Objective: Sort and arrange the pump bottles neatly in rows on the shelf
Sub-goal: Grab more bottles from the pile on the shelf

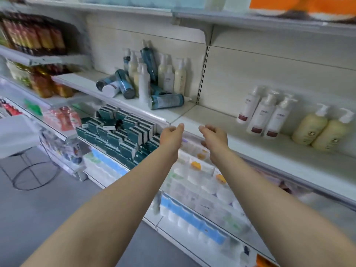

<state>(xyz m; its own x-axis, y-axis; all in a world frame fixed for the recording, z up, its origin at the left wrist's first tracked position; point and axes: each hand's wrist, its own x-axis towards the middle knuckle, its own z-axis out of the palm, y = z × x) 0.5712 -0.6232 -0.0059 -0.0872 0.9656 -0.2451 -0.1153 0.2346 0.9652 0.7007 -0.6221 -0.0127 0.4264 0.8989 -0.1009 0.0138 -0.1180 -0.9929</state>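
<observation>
Both hands, left point(172, 136) and right point(214, 138), hung loosely curled and empty at frame centre, near the shelf point(194, 116) edge. Jumbled bottles point(146, 78) stood above them; five upright ones point(289, 122) at right.

— What sort of room is this?
— A shop aisle. White metal shelving point(260, 132) runs along a pale back panel point(269, 70), with a slotted upright point(202, 74) and a bracket point(208, 33) under the upper shelf point(250, 21).
— And the floor?
— Grey floor point(48, 218), smooth. A dark wire stand point(34, 176) rests on it at the left.
— The light?
— Even and bright, with soft shadows.
</observation>
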